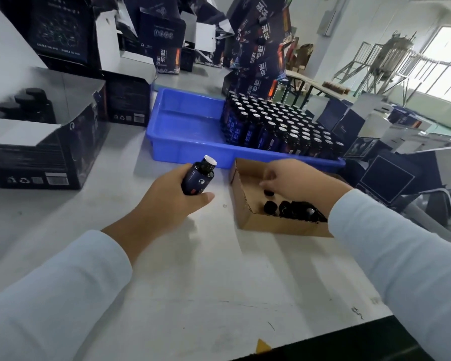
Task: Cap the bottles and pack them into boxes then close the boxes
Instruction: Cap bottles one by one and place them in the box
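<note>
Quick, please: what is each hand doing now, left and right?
Left hand: grips an uncapped bottle.
Right hand: reaches into the cardboard box of caps; whether it holds one cannot be told.

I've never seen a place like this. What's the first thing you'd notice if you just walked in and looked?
The bright blue tray in the middle of the table stands out first, its right side packed with dark uncapped bottles. Next come the hands: the left hand grips one uncapped bottle, and the right hand reaches into a brown cardboard box of black caps. Dark printed boxes are piled high behind.
</note>
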